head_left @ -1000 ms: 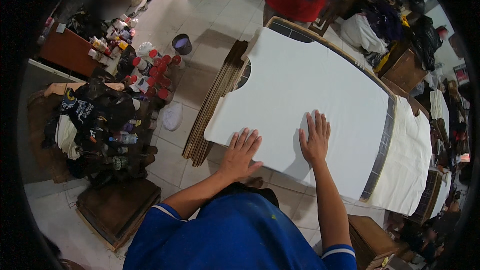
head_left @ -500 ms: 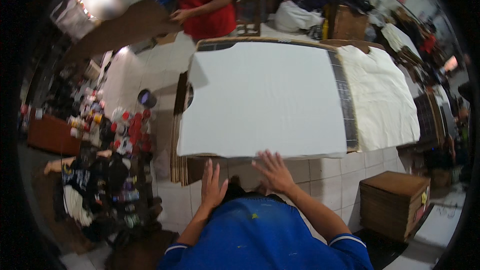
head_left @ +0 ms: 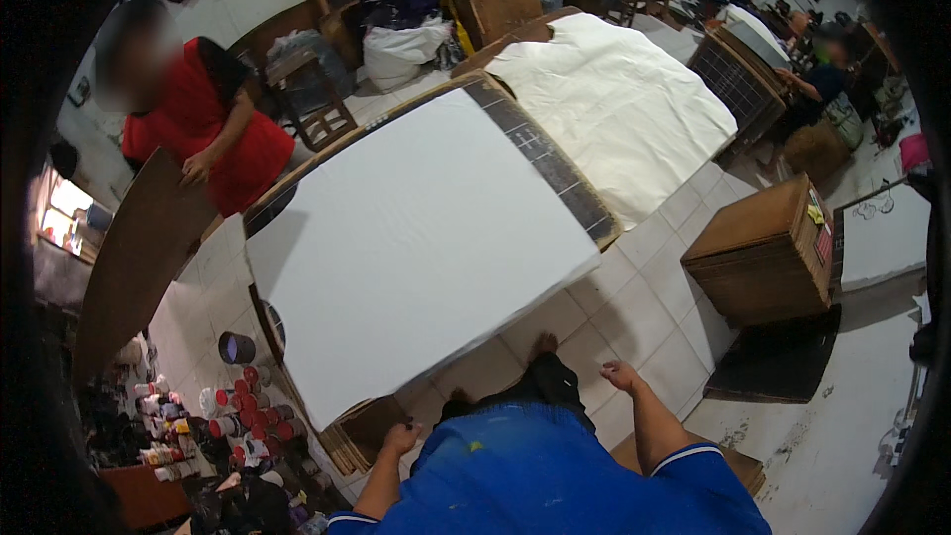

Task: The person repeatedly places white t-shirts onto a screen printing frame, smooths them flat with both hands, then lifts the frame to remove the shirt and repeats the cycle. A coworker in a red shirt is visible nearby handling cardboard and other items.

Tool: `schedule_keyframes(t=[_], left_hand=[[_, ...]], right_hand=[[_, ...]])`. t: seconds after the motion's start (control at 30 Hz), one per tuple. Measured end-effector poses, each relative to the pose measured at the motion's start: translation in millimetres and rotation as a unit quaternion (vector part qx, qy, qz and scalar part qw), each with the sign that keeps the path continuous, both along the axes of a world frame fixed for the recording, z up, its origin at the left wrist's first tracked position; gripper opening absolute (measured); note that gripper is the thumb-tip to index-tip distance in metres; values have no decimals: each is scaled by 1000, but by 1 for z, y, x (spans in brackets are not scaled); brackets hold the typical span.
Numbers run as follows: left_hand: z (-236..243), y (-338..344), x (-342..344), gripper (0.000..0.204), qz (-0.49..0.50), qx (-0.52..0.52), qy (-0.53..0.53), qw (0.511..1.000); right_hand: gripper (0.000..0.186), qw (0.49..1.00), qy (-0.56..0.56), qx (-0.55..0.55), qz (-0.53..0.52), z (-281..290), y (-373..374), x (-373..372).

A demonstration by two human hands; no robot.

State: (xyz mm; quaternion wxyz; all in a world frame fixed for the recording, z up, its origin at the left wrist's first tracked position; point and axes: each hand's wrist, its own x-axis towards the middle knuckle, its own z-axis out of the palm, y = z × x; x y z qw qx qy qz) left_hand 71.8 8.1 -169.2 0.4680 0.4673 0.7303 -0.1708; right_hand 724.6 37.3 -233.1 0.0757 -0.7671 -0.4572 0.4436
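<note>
A large white sheet (head_left: 416, 238) lies flat on a dark board (head_left: 555, 173) resting on the tiled floor. I stand at its near edge in a blue shirt. My left hand (head_left: 399, 438) hangs close to the sheet's near corner, fingers curled, holding nothing I can see. My right hand (head_left: 621, 374) is off the sheet over the floor tiles, fingers loosely spread and empty. Neither hand touches the sheet.
A second cream sheet (head_left: 619, 104) lies beyond the board. A cardboard box (head_left: 763, 253) stands at right. Several paint jars (head_left: 238, 416) crowd the floor at lower left. A person in red (head_left: 213, 134) holds a long wooden panel (head_left: 134, 258) at left.
Both my hands have lifted off the white sheet's near edge and dropped to my sides. My view has swung, bringing the person in red into sight.
</note>
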Motion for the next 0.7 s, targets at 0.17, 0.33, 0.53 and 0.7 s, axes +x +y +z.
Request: schedule_keyframes(t=[0.17,0.33,0.53,0.7], left_hand=[[-39,34,19,81,-100,-101,-3,990],[-24,70,109,69,1,15,-90,996],[46,144,273,58,145,116,-169,968],[60,166,342,56,178,95,-130,971]], right_hand=[[37,995,-33,77,-52,41,111,48],[24,947,-97,306,-4,116,247,78],[27,930,-155,284,175,176,341,87],[33,908,-212,238,270,171,361,85]])
